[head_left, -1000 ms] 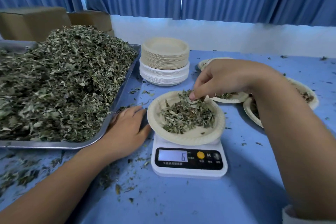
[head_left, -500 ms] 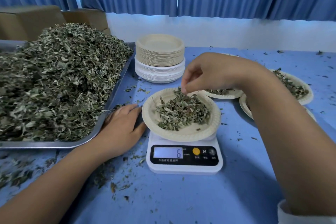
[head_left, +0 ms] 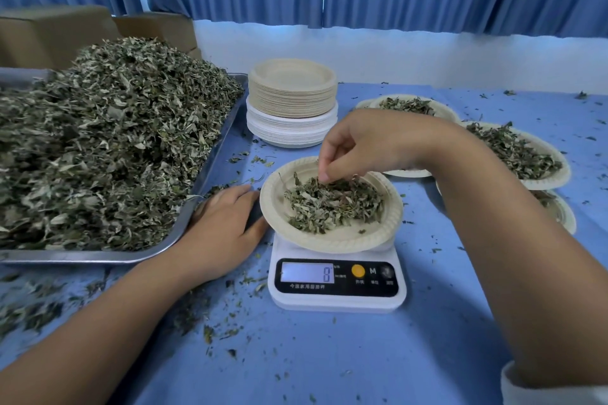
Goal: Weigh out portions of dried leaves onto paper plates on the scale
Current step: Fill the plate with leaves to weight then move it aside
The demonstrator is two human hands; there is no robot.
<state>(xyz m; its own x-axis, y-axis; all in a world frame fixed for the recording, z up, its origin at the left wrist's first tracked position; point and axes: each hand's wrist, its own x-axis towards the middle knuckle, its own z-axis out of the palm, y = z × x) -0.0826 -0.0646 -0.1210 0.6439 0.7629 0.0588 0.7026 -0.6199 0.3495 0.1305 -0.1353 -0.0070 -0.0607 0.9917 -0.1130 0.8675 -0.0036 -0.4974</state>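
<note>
A heaped tray (head_left: 215,151) of dried leaves (head_left: 108,141) fills your 10 o'clock. The leaf-filled paper plate (head_left: 345,240) sits on the scale (head_left: 335,303), which reads 8. Your right hand (head_left: 371,145) pinches leaves (head_left: 332,205) at the plate's 12 o'clock, and your left hand (head_left: 220,227) lies flat at its 9.

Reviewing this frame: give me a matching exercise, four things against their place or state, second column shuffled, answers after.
1. metal tray
2. plate stack
3. scale
4. left hand

A. palm down on the table
B. bears the plate being filled
C. heaped with dried leaves
D. empty, behind the scale

Pairs: 1-C, 2-D, 3-B, 4-A.
</note>
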